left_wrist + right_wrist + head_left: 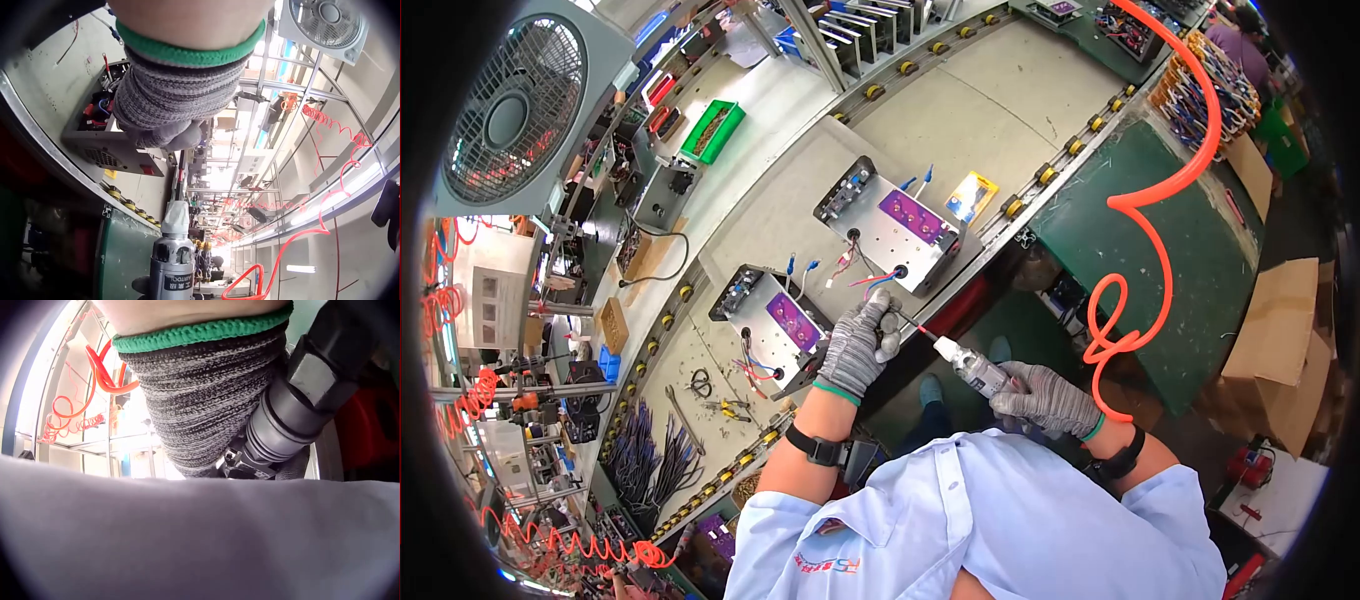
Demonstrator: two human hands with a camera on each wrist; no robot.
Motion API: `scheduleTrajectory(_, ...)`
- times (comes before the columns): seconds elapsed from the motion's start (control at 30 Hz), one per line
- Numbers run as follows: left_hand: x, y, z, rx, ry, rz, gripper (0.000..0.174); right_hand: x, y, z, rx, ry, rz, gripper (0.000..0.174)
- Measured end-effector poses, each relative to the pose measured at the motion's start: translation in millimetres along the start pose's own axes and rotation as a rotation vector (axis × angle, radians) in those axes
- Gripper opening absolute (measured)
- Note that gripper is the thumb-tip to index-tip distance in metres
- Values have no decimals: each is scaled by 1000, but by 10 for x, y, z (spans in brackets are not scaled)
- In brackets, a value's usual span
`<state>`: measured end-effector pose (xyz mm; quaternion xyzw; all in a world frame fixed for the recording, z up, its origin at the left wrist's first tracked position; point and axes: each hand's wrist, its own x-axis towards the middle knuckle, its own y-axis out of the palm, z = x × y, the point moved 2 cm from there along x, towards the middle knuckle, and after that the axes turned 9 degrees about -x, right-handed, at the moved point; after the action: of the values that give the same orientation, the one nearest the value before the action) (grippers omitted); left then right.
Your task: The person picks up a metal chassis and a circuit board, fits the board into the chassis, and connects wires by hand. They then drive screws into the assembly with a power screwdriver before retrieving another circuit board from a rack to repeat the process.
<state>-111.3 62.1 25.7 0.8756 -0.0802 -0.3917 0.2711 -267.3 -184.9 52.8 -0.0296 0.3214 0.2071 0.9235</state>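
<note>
My gloved right hand (1045, 400) grips a silver air screwdriver (980, 372) with a white nose. Its thin bit points left toward my gloved left hand (855, 350), whose fingers are curled right at the bit's end. I cannot tell what those fingers hold. Just beyond them stands a metal housing (880, 255) with a purple panel, a black terminal end and red and blue wires. A second such housing (752, 325) sits to the left, partly behind the left hand. The left wrist view also catches the screwdriver (172, 269), marked AIRTOOL; a hose fitting (284, 428) shows in the right wrist view.
A roller-edged conveyor (990, 95) carries the housings. On it lie a yellow card pack (972, 197), black cables (650, 460) and pliers (730, 409). A red coiled air hose (1165, 270) hangs over the green table (1140, 250). A green tray (713, 131) holds small parts.
</note>
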Motion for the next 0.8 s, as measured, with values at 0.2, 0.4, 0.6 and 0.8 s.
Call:
scheduleTrajectory(0.2, 25, 6, 77, 63, 55, -135, 31, 27, -125, 18, -512, -229, -182, 48)
scheduleTrajectory(0.4, 29, 46, 138, 317, 241, -76, 31, -61, -233, 61, 101, 42, 95, 45)
scheduleTrajectory(0.6, 109, -14, 271, 316, 139, 12, 43, 7, -283, -143, 83, 33, 61, 45)
scheduleTrajectory(0.8, 872, -495, 339, 572, 178, -211, 45, 254, -395, -531, -7, 81, -52, 37)
